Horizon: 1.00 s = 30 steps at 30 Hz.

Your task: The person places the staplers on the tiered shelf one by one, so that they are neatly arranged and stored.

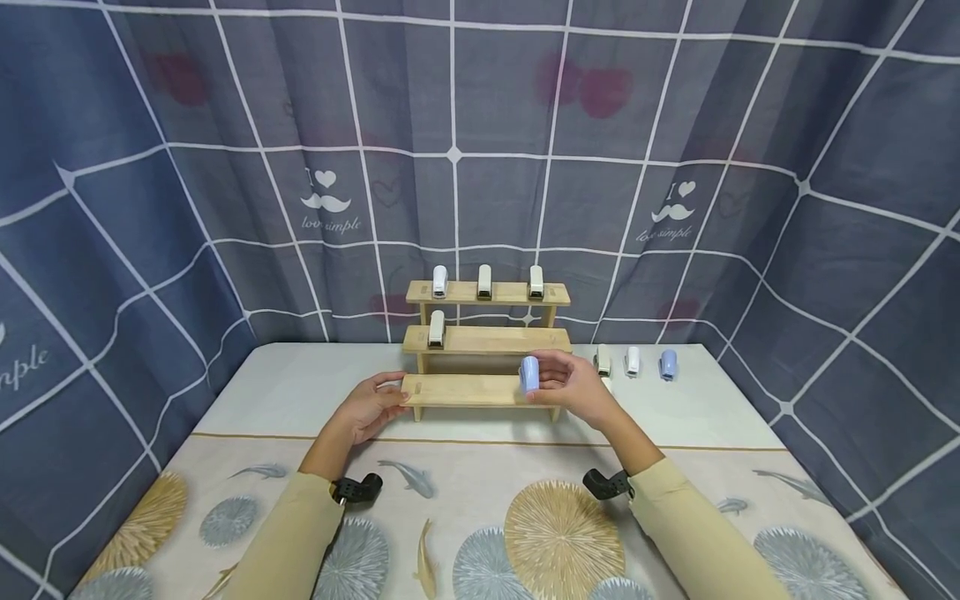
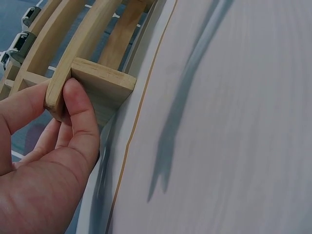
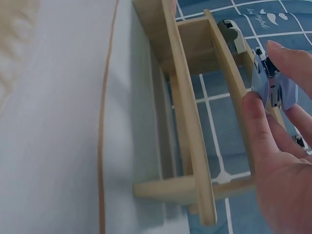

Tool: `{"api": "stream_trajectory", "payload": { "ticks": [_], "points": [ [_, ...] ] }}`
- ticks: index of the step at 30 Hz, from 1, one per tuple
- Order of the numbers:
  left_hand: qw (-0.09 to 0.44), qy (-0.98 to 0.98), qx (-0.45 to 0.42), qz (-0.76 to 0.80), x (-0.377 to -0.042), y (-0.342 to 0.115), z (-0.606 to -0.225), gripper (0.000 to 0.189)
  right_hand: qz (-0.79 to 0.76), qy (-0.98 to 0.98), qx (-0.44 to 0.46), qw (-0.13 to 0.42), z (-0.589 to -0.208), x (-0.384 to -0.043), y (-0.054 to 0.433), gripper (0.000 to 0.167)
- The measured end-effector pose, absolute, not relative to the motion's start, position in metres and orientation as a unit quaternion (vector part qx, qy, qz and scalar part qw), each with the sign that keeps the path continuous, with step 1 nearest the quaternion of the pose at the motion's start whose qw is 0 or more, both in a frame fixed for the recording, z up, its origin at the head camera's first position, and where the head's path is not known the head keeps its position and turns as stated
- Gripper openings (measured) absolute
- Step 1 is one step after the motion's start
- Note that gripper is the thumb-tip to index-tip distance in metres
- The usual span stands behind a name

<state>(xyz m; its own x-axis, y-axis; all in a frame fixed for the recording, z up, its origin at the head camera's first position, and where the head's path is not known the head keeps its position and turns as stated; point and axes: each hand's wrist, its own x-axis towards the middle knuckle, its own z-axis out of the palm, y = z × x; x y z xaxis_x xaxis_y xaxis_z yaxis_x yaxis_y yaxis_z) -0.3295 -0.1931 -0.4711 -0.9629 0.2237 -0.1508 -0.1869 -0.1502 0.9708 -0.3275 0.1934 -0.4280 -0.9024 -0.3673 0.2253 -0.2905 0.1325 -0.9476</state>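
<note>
In the head view, the right hand (image 1: 573,387) pinches a blue mini stapler (image 1: 529,374) at the tiered wooden stand's (image 1: 461,390) lower right; a light, level hold should serve. Left wrist view: the left hand's (image 2: 48,165) fingers pinch the stand's end, likely steadying it. Right wrist view: thumb and fingers grip the stapler's smooth shell, metal showing.

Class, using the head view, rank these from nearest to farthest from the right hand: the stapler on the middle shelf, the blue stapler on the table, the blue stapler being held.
1. Held blue stapler: in the right hand, near the right end of the bottom shelf.
2. Other blue stapler: on the table, to the hand's right.
3. Middle-shelf stapler: to the hand's left.
</note>
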Motion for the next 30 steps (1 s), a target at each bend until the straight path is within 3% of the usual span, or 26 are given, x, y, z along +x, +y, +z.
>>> {"api": "stream_trajectory", "payload": {
  "ticks": [21,30],
  "points": [
    [0.134,0.643,0.009,0.754,-0.330,-0.194,-0.470,0.066,-0.612,0.761,-0.214,0.015,-0.395,-0.364,0.141,0.065],
    [0.139,0.638,0.016,0.757,-0.330,-0.194,-0.470,0.066,-0.608,0.766,-0.207,0.040,-0.389,-0.380,0.130,0.066]
  ]
}}
